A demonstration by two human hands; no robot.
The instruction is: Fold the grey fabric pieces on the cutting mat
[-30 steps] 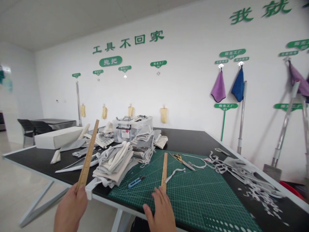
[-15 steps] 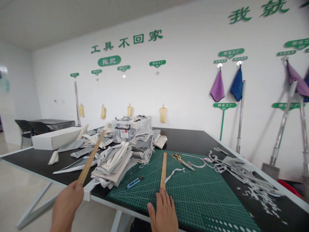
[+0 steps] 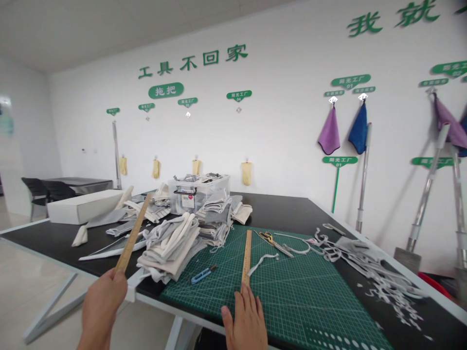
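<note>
My left hand is closed round the lower end of a wooden ruler, which it holds tilted up over the table's front left edge. A second wooden ruler lies on the green cutting mat. My right hand is spread flat, its fingertips on the near end of that ruler. Close by on the mat are a blue cutter, gold-handled scissors and a short white strip. Folded grey and cream cloths are piled at the mat's left edge.
Behind the piles stands a clear plastic bin full of cloth. A white box sits at the back left of the black table. Tangled white strips cover the right side. Poles and cloths line the wall.
The ruler in my left hand has tipped slightly, its upper end shifting left and a little lower. My right hand stays at the other ruler.
</note>
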